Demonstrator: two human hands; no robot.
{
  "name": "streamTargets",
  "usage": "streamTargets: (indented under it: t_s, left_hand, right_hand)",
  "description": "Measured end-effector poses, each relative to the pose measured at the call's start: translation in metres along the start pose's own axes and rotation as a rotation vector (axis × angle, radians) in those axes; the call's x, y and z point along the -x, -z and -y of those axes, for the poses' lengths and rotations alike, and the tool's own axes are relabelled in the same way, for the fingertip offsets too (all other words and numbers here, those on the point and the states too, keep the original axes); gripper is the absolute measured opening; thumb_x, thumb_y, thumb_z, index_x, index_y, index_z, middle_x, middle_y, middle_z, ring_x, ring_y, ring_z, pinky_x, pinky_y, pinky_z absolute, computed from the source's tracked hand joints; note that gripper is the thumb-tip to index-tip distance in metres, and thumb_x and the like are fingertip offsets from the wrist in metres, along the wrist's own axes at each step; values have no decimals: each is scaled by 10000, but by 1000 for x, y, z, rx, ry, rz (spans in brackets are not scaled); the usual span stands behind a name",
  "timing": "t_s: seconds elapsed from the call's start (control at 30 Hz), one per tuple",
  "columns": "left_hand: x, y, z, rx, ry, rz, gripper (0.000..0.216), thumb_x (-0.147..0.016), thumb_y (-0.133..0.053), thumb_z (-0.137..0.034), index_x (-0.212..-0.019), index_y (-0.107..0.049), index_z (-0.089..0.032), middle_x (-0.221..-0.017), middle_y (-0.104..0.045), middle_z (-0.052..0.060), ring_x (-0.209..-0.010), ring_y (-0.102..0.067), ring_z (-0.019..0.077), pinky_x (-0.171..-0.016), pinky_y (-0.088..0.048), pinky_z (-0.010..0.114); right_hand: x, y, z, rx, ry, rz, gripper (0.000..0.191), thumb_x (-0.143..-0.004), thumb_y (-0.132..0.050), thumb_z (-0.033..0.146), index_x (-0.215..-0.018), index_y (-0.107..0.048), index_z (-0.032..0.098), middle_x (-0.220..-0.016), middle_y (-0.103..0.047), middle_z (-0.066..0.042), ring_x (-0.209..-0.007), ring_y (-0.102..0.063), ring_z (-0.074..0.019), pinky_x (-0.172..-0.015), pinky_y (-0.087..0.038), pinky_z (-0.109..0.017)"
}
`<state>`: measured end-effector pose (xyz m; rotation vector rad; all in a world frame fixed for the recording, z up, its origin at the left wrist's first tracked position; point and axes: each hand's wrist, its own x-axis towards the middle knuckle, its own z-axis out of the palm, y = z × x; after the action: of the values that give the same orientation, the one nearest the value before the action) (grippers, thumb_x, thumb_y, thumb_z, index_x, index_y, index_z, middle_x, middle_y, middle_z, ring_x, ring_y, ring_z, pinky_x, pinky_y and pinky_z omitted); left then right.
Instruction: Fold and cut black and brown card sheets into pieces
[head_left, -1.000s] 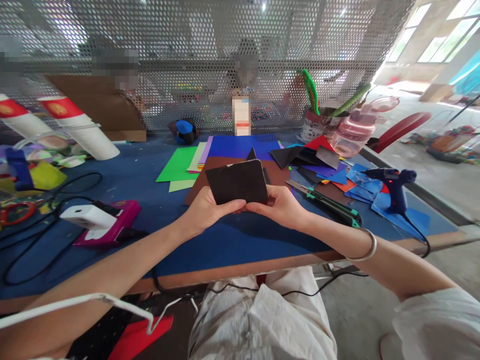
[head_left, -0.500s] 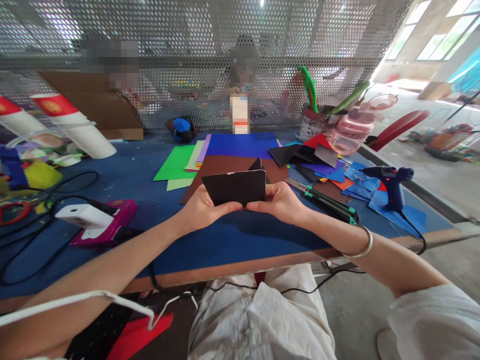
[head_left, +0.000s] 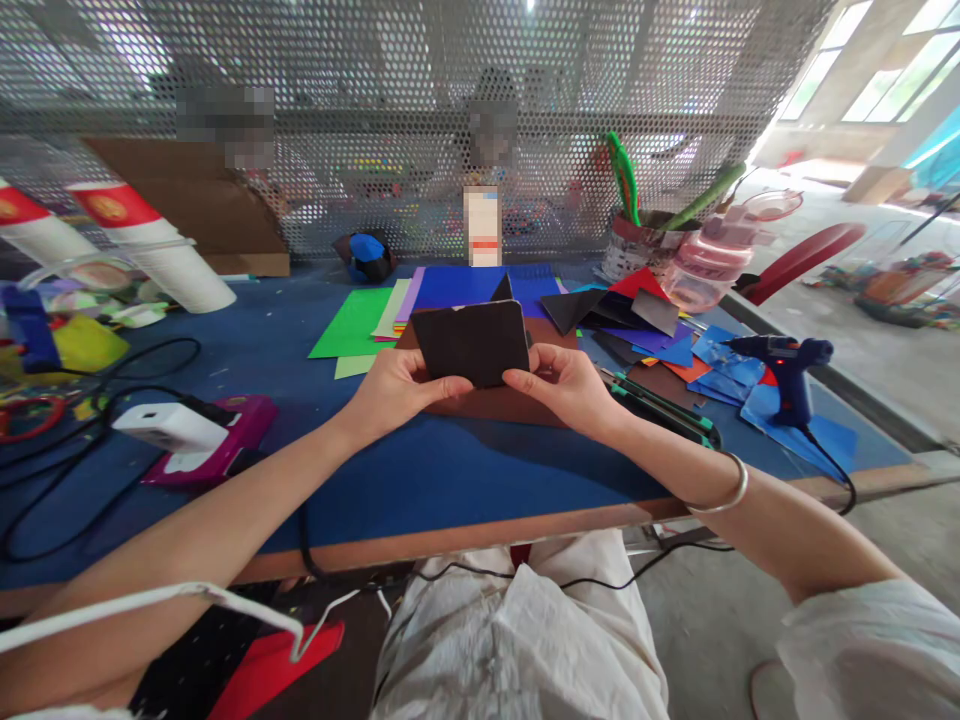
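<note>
On my feed the left hand (head_left: 396,388) and the right hand (head_left: 566,388) hold one black card piece (head_left: 474,348) between them at the middle of the frame. I see both thumbs along its lower edge, on the near face, with the other fingers partly hidden behind; each hand is closed narrowly on its own end of the piece. The broad face tilts up toward my camera, and a pointed black flap (head_left: 502,290) shows above its top edge. A brown sheet (head_left: 495,405) lies behind and below it on the blue table (head_left: 465,480), and a dark blue sheet (head_left: 454,288) lies farther back, with a bright green sheet (head_left: 349,325) just left of it.

Right of center, near the right hand, I have a green and black cutter (head_left: 664,412) lying aslant, its near end pointing to the lower right. Beyond it are folded black papers (head_left: 574,308), and at the right of the frame a dark blue glue gun (head_left: 793,380) rests over blue scraps. At the left of the frame I see a white plug (head_left: 169,425) in a magenta power strip (head_left: 259,412).
</note>
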<state>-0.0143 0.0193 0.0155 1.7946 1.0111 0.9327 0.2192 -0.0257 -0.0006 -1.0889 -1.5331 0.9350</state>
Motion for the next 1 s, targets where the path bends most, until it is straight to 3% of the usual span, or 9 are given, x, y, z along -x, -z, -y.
streamTargets:
  t_s: [0.2,0.33,0.47,0.63,0.77,1.0]
  left_hand:
    - [-1,0,-2,-62,-64,-22,325,-664,-874,-497,-628,-763,-194,-623,-722,35,-570,-599,170,-535,-444,265]
    - [-3,1,-1,-29,-100,-14,263,-689,-861,-456,-683,-782,-205,-678,-758,24,-620,-637,179,-600,-482,264]
    - [-4,3,0,-56,-80,5,318,-701,-851,-483,-608,-733,-202,-606,-713,26,-566,-607,166,-555,-436,257]
    - [-3,2,-1,-39,-26,16,389,-694,-849,-557,-592,-718,-205,-585,-698,25,-522,-573,155,-521,-395,258]
    - [-3,2,-3,-51,-3,14,434,-701,-854,-575,-556,-684,-204,-549,-645,22,-497,-519,144,-505,-356,264]
    - [-2,-1,-4,25,-36,49,398,-664,-861,-572,-600,-710,-210,-604,-682,30,-574,-585,174,-556,-463,267]
  right_hand:
    - [-1,2,-5,-90,15,26,539,-783,-751,693,-668,-510,225,-634,-505,39,-603,-412,-108,-578,-361,-262]
    - [-3,3,-9,-150,14,5,454,-829,-730,635,-713,-581,222,-683,-587,17,-635,-501,-125,-631,-445,-275]
    - [-5,6,-7,-36,82,-62,404,-844,-729,581,-713,-647,207,-674,-597,14,-636,-490,-123,-622,-417,-272]
    - [-7,9,-2,37,43,-174,452,-803,-752,629,-703,-660,198,-638,-578,19,-586,-402,-106,-563,-336,-274]
    - [-8,11,-5,68,68,-155,462,-828,-711,645,-720,-650,200,-626,-549,26,-584,-390,-109,-559,-310,-278]
    - [-10,12,-10,67,76,-144,427,-887,-657,607,-754,-636,202,-679,-615,6,-585,-436,-115,-554,-337,-276]
